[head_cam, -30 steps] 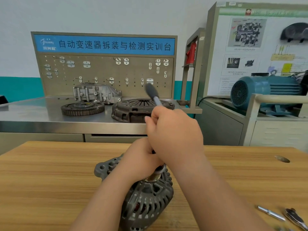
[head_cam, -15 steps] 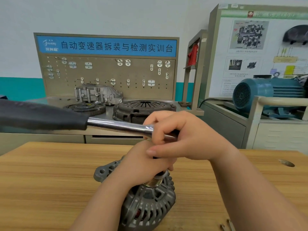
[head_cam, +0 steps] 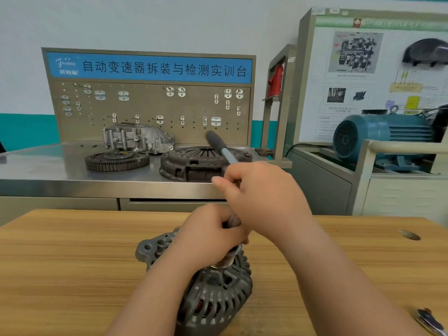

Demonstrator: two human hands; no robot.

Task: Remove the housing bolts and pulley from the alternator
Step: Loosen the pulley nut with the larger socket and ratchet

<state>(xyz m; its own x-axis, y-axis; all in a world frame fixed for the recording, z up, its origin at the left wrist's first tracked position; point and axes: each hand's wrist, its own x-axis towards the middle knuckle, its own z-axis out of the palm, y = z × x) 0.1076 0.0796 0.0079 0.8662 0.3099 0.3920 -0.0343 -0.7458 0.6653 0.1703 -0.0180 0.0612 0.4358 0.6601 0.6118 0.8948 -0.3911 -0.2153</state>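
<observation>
Working the pulley nut loose with a ratchet on the grey ribbed cast-metal alternator (head_cam: 218, 294), which stands on the wooden table (head_cam: 60, 263).

The left hand (head_cam: 208, 236) is clenched over the grooved metal pulley (head_cam: 224, 263) and socket; the right hand (head_cam: 261, 200) grasps the chrome ratchet with the black rubber handle (head_cam: 219, 146) close to its head. Judging by this, gripping farther out on the handle would give more leverage, with the socket kept square. Half a second ago the handle pointed left towards the camera; now it angles up and away.
</observation>
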